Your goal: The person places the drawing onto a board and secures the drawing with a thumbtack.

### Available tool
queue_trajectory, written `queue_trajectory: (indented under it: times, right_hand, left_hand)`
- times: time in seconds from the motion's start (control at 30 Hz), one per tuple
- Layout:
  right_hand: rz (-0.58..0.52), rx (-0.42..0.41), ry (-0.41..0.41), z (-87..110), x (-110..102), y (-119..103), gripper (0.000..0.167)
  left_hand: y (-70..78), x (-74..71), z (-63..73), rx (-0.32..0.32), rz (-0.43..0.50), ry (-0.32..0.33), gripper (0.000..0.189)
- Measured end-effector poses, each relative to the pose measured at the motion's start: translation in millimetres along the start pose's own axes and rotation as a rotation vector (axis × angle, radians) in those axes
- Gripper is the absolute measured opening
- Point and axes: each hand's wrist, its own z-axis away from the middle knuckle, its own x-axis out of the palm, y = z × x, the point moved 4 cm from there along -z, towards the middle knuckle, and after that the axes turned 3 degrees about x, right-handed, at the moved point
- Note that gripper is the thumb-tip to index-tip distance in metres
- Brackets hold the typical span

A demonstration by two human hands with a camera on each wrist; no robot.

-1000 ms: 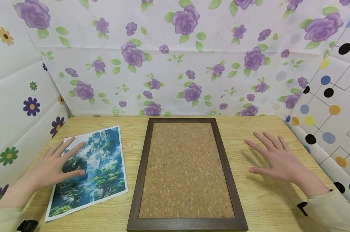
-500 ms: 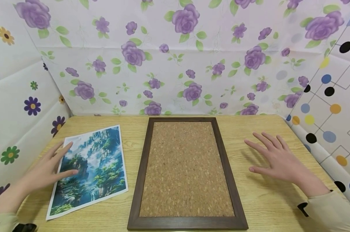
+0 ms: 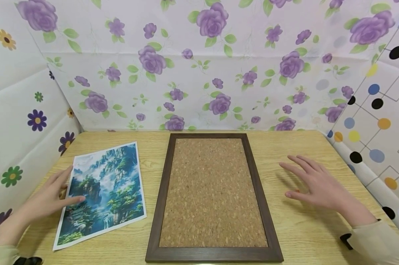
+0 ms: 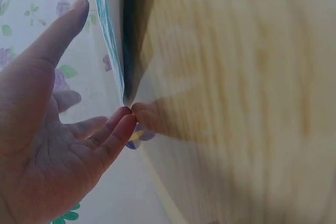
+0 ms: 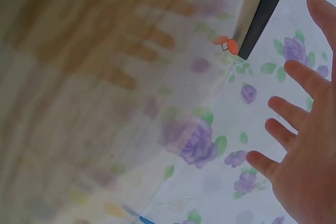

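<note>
A landscape print with blue-green mountains and a white border lies on the left of the table. My left hand is at its left edge, thumb stretched over the picture. In the left wrist view, that hand's fingertips touch the tabletop by the edge of the print, and the thumb stands apart from the paper. Right of the print lies a cork board in a dark brown frame. My right hand hovers beyond the frame's right side, fingers spread and relaxed, holding nothing.
The pale wooden table is closed in by a purple-flowered back sheet, a daisy-patterned left sheet and a dotted right sheet. A small orange shape shows near the frame's corner; its kind is unclear.
My left hand has drawn back leftward from over the print to its left edge, and its fingers have lowered and bent. The right hand's fingers have dropped slightly and drawn closer together.
</note>
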Motion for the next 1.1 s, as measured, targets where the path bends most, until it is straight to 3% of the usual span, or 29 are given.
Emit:
queue_trajectory:
  times: [0.1,0.33,0.53,0.83,1.1]
  right_hand:
    - [-0.011,-0.020,0.002,-0.7,-0.3,-1.0,0.084]
    - [-0.031,-0.009,-0.005,-0.1,0.8,0.7,0.084]
    - [-0.029,-0.009,-0.004,0.3,1.1,2.4,0.084]
    - [-0.031,-0.017,-0.012,0.7,1.5,2.0,0.082]
    - [-0.041,-0.039,-0.040,0.8,0.2,1.7,0.076]
  left_hand:
    - [-1.7,0.5,-0.3,-0.013,0.014,-0.003,0.121]
    - [0.5,2.0,-4.5,0.041,0.009,0.006,0.127]
    - [1.4,2.2,-5.9,-0.005,-0.022,-0.020,0.129]
    - [-1.3,0.3,-10.0,-0.083,0.019,-0.074,0.125]
    - [-3.5,-0.8,-12.5,-0.106,0.064,-0.126,0.110]
